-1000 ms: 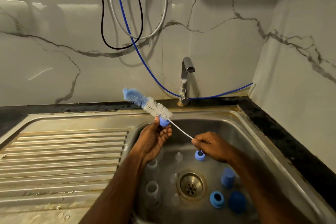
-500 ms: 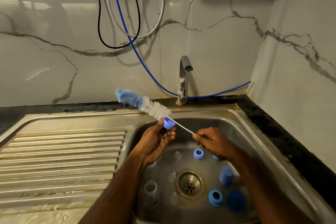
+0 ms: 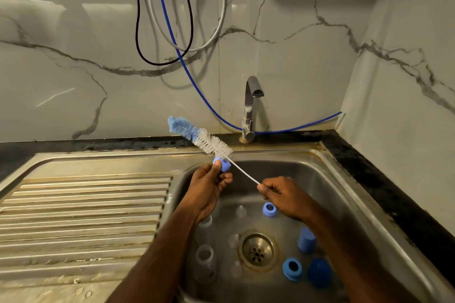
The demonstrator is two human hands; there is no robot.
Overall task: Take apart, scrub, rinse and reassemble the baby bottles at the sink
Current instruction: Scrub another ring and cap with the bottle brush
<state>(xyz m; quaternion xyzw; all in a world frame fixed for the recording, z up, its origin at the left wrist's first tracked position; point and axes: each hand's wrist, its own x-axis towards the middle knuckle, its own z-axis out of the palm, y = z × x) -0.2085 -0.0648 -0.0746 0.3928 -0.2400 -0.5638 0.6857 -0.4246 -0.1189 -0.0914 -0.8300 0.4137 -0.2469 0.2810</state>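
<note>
The left hand pinches a small blue screw ring between thumb and curled fingers, holding it above the near-left rim of the sink basin. The right hand grips the twisted wire handle of a bottle brush at its lower end, fingers closed round the wire; the wire passes through the ring, and the white bristles, then the fluffy blue tip, stick out beyond it up and to the left over the back edge of the sink. Both hands hang in open air above the basin, apart from its walls and from the tap behind them. On the basin floor lie loose parts: a blue ring just under the right wrist, a blue cap upright right of the drain, another blue ring and a rounded blue dome cap nearer the front, clear bottles at the left, and small clear teats, hard to make out. The basin is dull scuffed steel; the ribbed draining board stretches left, wet and stained. A blue hose loops down the veined marble wall.
</note>
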